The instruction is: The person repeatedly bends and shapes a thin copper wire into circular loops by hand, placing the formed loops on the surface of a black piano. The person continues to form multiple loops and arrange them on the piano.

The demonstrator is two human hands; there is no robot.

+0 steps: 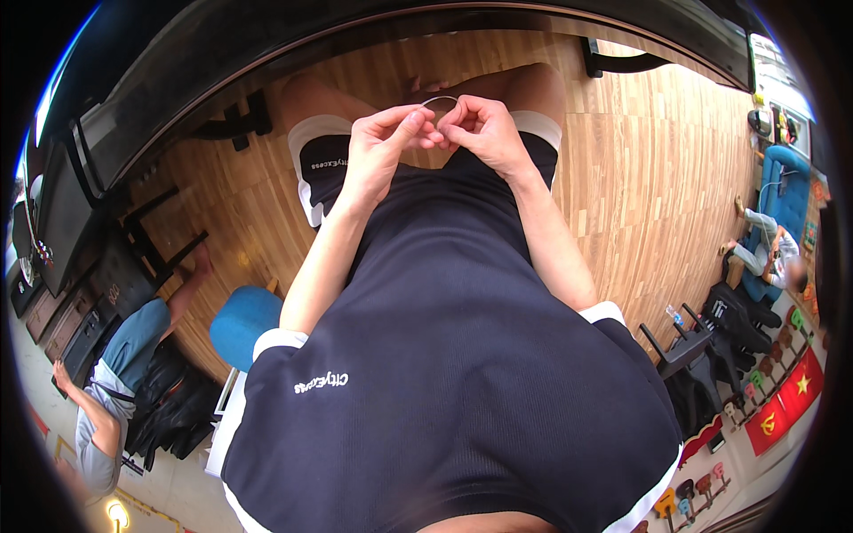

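Observation:
Both my hands meet in front of me, above my crossed bare legs. A thin pale strip [439, 98], bent into a small arch, runs between them; it could be wire, string or a narrow band. My left hand [384, 144] is closed, with thumb and forefinger pinching one end. Its fingertips almost touch those of my right hand [485, 133], which is closed on the other end. The strip's ends are hidden by the fingers.
A glossy black piece of furniture [355, 35] curves across the far side. Below me lies a wood-plank floor [635, 169]. A blue stool [244, 327] stands at left, near a person [102, 400] beside black cases. Another person [775, 253] sits on a blue sofa [782, 182] at right.

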